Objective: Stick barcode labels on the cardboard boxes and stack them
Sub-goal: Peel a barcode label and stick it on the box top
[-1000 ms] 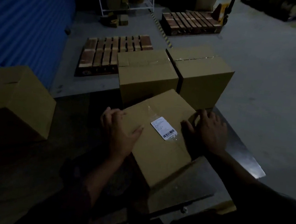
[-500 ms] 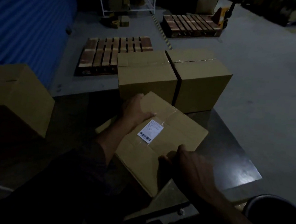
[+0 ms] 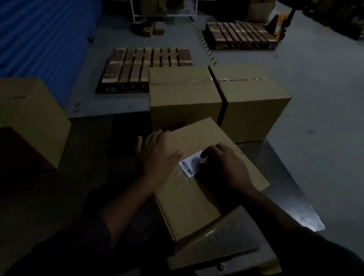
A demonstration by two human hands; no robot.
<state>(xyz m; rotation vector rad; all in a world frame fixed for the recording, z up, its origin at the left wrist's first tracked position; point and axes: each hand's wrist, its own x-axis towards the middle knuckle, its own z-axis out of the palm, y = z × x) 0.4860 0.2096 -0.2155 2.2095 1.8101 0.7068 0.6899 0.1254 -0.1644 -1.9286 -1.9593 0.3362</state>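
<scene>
The box (image 3: 203, 184) sat on the desk (image 3: 283, 178). Left hand (image 3: 156, 155) lay flat, steadying it; right hand's (image 3: 225, 166) fingers pressed the label (image 3: 189, 165). Uneven rubbing could wrinkle it.

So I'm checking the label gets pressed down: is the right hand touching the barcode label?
Touching. The head view shows the right hand with its fingertips lying on the barcode label, covering its right part.

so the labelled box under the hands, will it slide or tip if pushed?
The labelled box probably slides rather than tips: it sits low and wide on the smooth table. Taped flaps suggest it stays stiff. Weight can't be judged.
</scene>
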